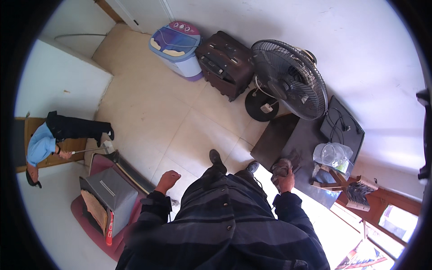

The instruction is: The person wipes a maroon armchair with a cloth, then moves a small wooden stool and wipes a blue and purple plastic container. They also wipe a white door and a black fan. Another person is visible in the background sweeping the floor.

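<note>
My right hand (pixel 287 181) grips a crumpled brown-grey cloth (pixel 281 167) at the near edge of a dark table (pixel 302 140). The cloth appears to rest against the tabletop, and my fingers are partly hidden in it. My left hand (pixel 167 182) hangs over the tiled floor with its fingers curled in, and no object shows in it. On the table, to the right of the cloth, lie a clear plastic container in a bag (pixel 332 156) and a wooden stand (pixel 332 184). A flat black device (pixel 352 133) with a coiled power cable (pixel 337 123) leans behind them.
A black pedestal fan (pixel 287 77) stands beyond the table, beside a brown suitcase (pixel 226 67) and a small washing machine (pixel 177 50). To the left, a red chair (pixel 79 219) bears a grey box (pixel 111 189). A person (pixel 42 140) farther left holds a long-handled tool (pixel 89 150).
</note>
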`<action>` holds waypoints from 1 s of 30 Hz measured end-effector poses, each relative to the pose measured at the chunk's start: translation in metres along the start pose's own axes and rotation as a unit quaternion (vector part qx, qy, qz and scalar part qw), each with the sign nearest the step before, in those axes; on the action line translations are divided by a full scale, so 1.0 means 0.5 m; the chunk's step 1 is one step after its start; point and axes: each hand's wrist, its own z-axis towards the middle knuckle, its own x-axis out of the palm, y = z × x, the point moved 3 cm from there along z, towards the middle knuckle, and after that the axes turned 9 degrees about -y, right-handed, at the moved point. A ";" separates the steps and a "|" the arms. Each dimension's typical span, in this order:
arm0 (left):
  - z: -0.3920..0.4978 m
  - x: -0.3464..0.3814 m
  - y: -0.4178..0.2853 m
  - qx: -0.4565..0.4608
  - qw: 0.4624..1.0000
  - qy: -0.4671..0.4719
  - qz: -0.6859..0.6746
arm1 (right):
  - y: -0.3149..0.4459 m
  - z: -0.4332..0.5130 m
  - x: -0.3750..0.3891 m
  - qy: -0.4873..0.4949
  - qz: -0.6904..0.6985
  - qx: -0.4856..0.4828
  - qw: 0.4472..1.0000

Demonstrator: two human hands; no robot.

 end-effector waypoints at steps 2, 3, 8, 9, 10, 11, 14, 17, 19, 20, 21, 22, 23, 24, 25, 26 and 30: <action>0.027 -0.030 0.019 0.004 1.000 -0.005 0.003 | 0.018 -0.004 -0.022 0.060 0.085 0.030 0.994; 0.036 -0.045 0.025 0.003 1.000 -0.014 -0.003 | 0.033 -0.005 -0.037 0.126 0.252 0.107 0.953; 0.107 -0.089 -0.002 0.051 0.998 -0.041 0.012 | 0.239 0.054 -0.272 -0.184 0.259 -0.067 0.946; 0.123 -0.093 -0.015 0.051 0.997 -0.037 0.035 | 0.289 0.071 -0.322 -0.247 0.241 -0.066 0.936; 0.140 -0.095 -0.029 0.039 0.999 -0.027 0.010 | 0.342 0.082 -0.368 -0.278 0.273 -0.113 0.914; 0.157 -0.098 -0.045 0.056 0.998 -0.031 -0.015 | 0.391 0.094 -0.421 -0.316 0.282 -0.166 0.891; 0.193 -0.092 -0.077 0.056 0.996 -0.042 -0.058 | 0.524 0.128 -0.518 -0.367 0.168 -0.237 0.884; 0.206 -0.103 -0.088 0.142 0.987 -0.073 -0.024 | 0.639 0.162 -0.558 -0.296 0.080 -0.311 0.899; 0.192 -0.111 -0.075 0.086 0.994 -0.062 -0.013 | 0.692 0.170 -0.565 -0.226 0.176 -0.331 0.899; 0.184 -0.117 -0.069 0.044 0.997 -0.061 0.015 | 0.715 0.175 -0.576 -0.233 0.132 -0.354 0.896; 0.173 -0.125 -0.062 -0.014 0.996 -0.082 0.021 | 0.734 0.179 -0.585 -0.247 0.089 -0.379 0.888; 0.167 -0.136 -0.055 -0.055 0.994 -0.090 0.007 | 0.755 0.186 -0.585 -0.250 0.057 -0.377 0.890; 0.162 -0.147 -0.050 -0.070 0.993 -0.096 0.012 | 0.775 0.197 -0.588 -0.258 0.022 -0.378 0.889; 0.157 -0.153 -0.047 -0.088 0.990 -0.106 0.019 | 0.796 0.212 -0.588 -0.245 -0.005 -0.391 0.887; 0.151 -0.154 -0.042 -0.103 0.988 -0.113 0.021 | 0.812 0.216 -0.592 -0.236 -0.038 -0.404 0.883; 0.149 -0.153 -0.044 -0.112 0.987 -0.118 0.010 | 0.832 0.228 -0.596 -0.227 -0.072 -0.415 0.878; 0.158 -0.109 -0.066 -0.133 0.984 -0.110 -0.035 | 0.909 0.255 -0.599 -0.199 -0.148 -0.450 0.858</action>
